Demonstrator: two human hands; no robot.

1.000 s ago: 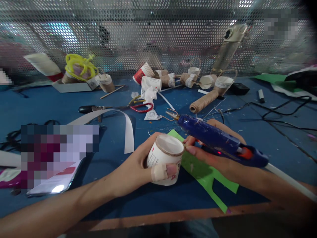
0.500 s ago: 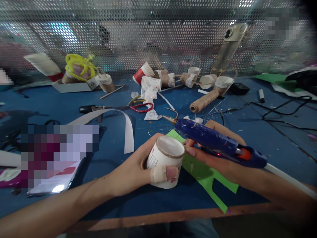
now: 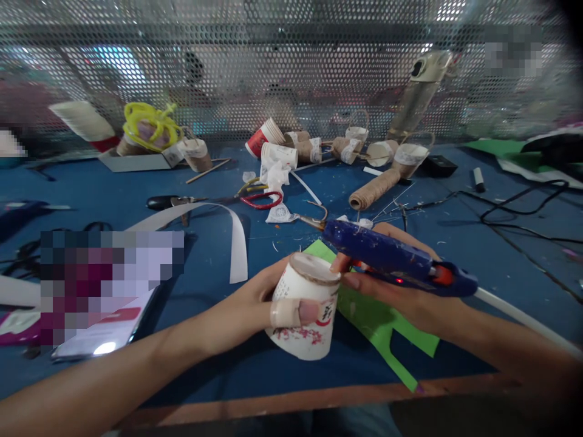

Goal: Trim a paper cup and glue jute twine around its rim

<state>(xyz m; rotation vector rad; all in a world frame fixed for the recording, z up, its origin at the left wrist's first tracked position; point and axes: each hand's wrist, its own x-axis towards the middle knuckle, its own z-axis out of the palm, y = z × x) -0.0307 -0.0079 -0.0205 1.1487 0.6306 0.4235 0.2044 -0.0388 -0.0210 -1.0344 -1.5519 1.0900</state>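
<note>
My left hand [image 3: 277, 309] is wrapped round a white paper cup [image 3: 305, 334] with printed characters and pink blossoms. A bandage covers its thumb, which presses on the cup's side. The cup leans, and a brown band of what looks like twine runs along its upper rim. In my right hand [image 3: 387, 282] is a blue hot glue gun [image 3: 378, 249], its red light lit. The nozzle points left, above and beyond the cup. The fingertips of that hand touch or nearly touch the rim; whether they also pinch twine I cannot tell. Green sheet material [image 3: 368, 309] lies under my right hand.
Behind the hands lie a twine roll [image 3: 376, 189], red-handled scissors [image 3: 262, 199] and several twine-wrapped cups [image 3: 344, 149]. A white strip [image 3: 237, 243] and a phone-like device [image 3: 109, 315] are on the left. Black cables [image 3: 510, 209] cross the right side. Perforated metal [image 3: 291, 79] stands at the back.
My left hand has turned and tilted the cup, bringing more of its printed side into view. The glue gun has shifted slightly. A blue tool now shows at the left edge.
</note>
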